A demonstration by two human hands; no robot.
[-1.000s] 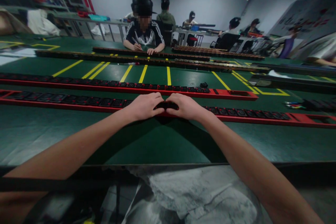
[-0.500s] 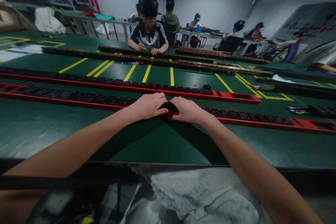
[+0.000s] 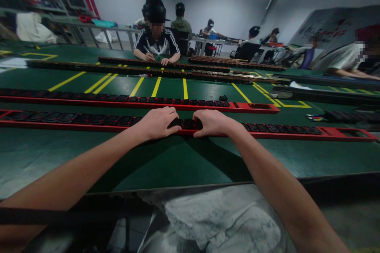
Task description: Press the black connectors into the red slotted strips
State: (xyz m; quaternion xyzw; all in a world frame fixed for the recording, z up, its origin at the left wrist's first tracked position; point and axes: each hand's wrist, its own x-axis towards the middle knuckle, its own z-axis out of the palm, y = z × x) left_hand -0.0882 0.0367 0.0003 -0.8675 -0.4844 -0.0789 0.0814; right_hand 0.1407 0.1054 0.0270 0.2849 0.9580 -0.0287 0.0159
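Observation:
Nearest me on the table lies a long red rail (image 3: 285, 137) with a row of square black modules (image 3: 109, 120) set in it. My left hand (image 3: 158, 123) grips this rail near its middle, thumb on the near edge and fingers over the far side. Just to the right, my right hand (image 3: 215, 121) clasps the same rail in the same way. Between the hands a short stretch of black modules (image 3: 187, 123) shows. The modules under my palms are hidden.
Behind it lies a second red rail (image 3: 255, 107) with black modules, a small black part (image 3: 223, 98) beside it. Cables (image 3: 316, 117) lie at the right. Farther back are long dark strips (image 3: 118, 69) and yellow tape lines. Across the table a person (image 3: 156, 43) holds a pen.
My hands have moved slightly apart along the rail, so more modules show between them. The view has turned a little, shifting the background to the left.

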